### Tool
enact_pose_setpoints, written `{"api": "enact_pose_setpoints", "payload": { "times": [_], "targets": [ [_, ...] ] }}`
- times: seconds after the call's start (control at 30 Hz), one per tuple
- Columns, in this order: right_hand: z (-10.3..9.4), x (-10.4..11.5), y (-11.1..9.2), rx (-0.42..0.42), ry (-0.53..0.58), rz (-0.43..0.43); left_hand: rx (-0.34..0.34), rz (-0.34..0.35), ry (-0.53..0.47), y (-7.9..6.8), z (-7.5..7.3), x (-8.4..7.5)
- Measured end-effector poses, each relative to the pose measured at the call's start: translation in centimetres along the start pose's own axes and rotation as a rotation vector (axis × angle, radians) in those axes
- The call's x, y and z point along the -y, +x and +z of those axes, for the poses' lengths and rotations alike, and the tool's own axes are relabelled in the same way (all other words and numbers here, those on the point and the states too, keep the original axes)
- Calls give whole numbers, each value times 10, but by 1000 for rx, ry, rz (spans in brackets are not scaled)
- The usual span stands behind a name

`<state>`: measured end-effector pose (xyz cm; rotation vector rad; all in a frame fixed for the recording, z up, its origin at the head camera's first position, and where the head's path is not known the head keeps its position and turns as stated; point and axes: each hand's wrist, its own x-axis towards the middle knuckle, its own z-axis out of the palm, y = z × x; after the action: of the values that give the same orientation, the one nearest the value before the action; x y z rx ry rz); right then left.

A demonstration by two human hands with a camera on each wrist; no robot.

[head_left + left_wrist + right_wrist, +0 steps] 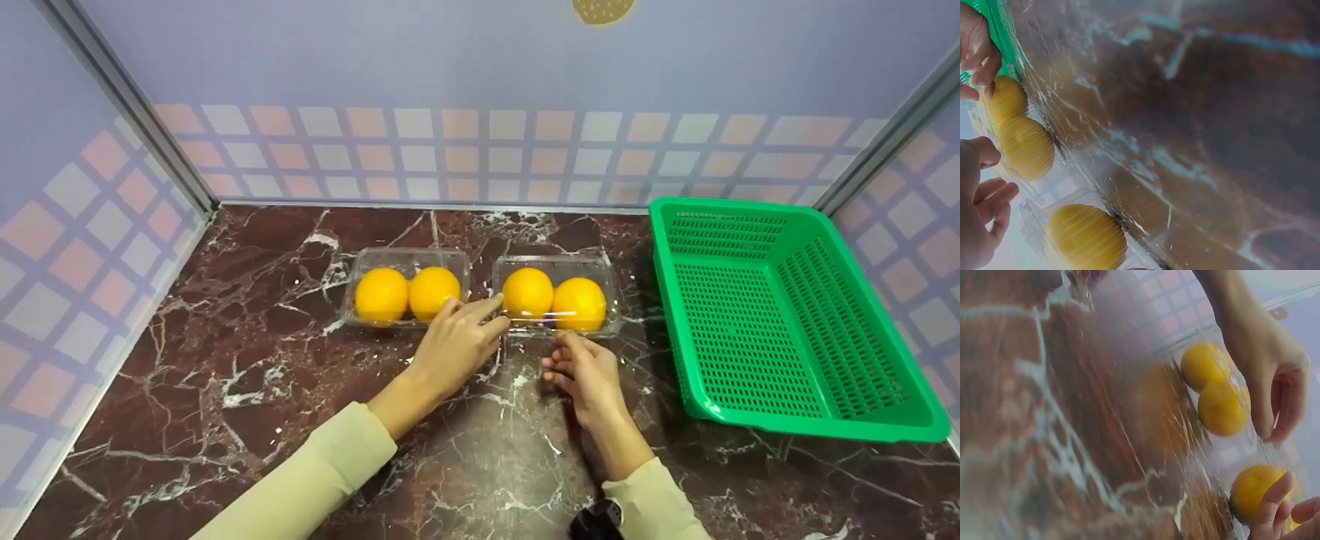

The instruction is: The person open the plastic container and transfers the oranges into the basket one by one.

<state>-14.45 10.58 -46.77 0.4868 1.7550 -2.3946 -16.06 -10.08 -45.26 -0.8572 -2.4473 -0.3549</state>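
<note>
Two clear plastic clamshell boxes stand side by side, each with two oranges inside. The left box (405, 259) holds an orange (381, 295) and a second orange (435, 291), whose lower right edge is overlapped by my left hand (459, 343). That hand reaches between the boxes, its fingertips right at the left edge of the right box (551, 262). Within the right box are an orange (528, 292) and another orange (579, 303). My right hand (589, 371) is at this box's front edge, index fingertip against the rim and other fingers loosely bent, thumb apart in the left wrist view.
A green perforated plastic basket (679, 360) stands to the right on the dark marbled tabletop (247, 360). Checked wall panels (420, 154) enclose the back and both sides. Something black (596, 521) is at my right cuff.
</note>
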Motion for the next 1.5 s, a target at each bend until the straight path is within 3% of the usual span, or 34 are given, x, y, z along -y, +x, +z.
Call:
{"api": "enact_pose_setpoints", "payload": {
  "times": [0.57,0.77,0.97,1.2,1.5],
  "targets": [
    [34,-15,-9,100,40,58,29,-33,14,2,0,-3],
    [41,-17,-8,109,106,53,43,-35,9,5,4,-5],
    [46,-20,-6,121,210,100,34,-44,-7,3,4,-5],
    [51,-21,-5,97,260,140,28,-44,-4,3,3,-4],
    [59,-25,-6,49,246,116,30,-9,33,1,1,-2]
  ]
}}
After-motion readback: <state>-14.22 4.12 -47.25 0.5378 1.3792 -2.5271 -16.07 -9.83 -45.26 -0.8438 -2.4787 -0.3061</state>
